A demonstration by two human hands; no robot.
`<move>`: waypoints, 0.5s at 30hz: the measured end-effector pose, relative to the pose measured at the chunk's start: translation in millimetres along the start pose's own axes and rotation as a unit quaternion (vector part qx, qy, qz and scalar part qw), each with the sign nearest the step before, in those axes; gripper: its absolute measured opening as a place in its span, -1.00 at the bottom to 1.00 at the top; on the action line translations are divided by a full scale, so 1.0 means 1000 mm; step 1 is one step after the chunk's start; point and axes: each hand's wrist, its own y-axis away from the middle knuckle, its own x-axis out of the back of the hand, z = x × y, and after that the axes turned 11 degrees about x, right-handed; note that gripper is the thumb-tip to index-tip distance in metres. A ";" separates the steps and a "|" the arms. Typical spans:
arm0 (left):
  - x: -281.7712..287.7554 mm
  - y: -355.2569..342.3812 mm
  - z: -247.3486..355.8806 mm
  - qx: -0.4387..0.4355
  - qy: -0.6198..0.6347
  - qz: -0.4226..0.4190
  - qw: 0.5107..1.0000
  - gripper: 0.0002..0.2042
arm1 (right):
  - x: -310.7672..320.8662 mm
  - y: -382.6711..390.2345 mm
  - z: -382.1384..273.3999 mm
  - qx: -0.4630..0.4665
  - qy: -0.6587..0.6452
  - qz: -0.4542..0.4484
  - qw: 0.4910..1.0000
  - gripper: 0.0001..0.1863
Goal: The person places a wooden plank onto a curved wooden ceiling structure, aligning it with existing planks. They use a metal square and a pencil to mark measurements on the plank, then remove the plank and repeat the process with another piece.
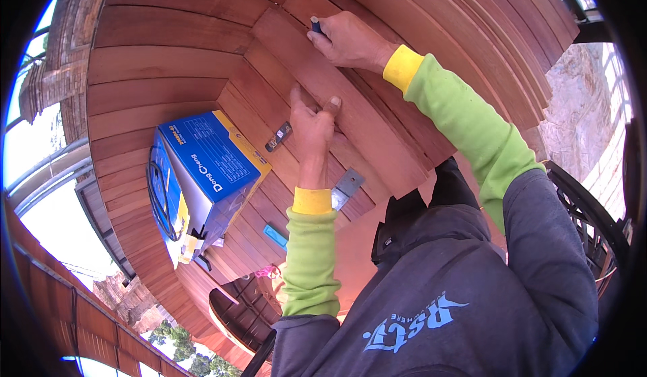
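A reddish-brown wooden plank (381, 134) lies diagonally across other boards in front of me. My left hand (314, 124) grips its left edge, with the thumb on the top face and the index finger along the side. Above the plank's far part, my right hand (354, 42) is closed around a short dark-blue stick with a pale end (315, 25); whether it is a pencil or a tool handle I cannot make out. Just left of my left hand lies a small dark metal plate (278, 137). A grey metal plate with a hole (348, 188) rests nearer to me.
A blue, yellow and white cardboard box (212, 151) stands at left, with a black cord (157, 198) against its side. Near it are a light-blue flat piece (275, 236) and pink string (267, 271). Long stacked boards (465, 46) run along the right.
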 end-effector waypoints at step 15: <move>0.003 0.005 0.002 0.027 0.006 0.008 1.000 -0.19 | 0.090 0.226 -0.145 -0.152 -0.083 -0.136 0.975 -0.88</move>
